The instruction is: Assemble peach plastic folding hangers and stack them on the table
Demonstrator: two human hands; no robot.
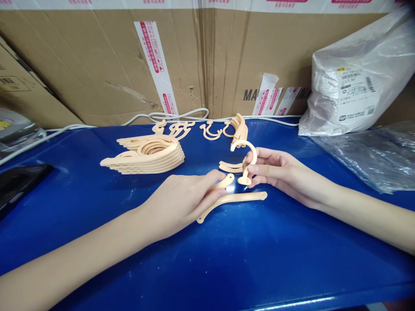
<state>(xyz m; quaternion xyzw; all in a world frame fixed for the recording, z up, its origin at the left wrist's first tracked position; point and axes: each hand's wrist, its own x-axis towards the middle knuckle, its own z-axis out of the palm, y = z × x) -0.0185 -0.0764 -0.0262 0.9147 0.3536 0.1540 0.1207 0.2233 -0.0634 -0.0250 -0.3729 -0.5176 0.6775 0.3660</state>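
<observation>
Between thumb and fingers, my left hand (194, 196) grips a cream plastic hanger arm (226, 182), whose holed end sticks out to the right. My right hand (279, 170) pinches a cream hanger hook (254, 156) upright, its curve on top and its small round base below, just right of that holed end. The two pieces are apart. Another hanger arm (246, 197) lies on the blue table in front of my left fingers, partly covered by them. Behind my right fingertips rest curved hanger pieces (228, 166), partly hidden.
A stack of cream hanger parts (145, 162) sits at the left. Loose hooks (212, 131) and upright curved pieces (240, 128) lie farther back. A white cable (181, 115) runs along cardboard boxes (106, 65). A plastic parcel (346, 86) stands right; a dark phone-like object (22, 183) lies left.
</observation>
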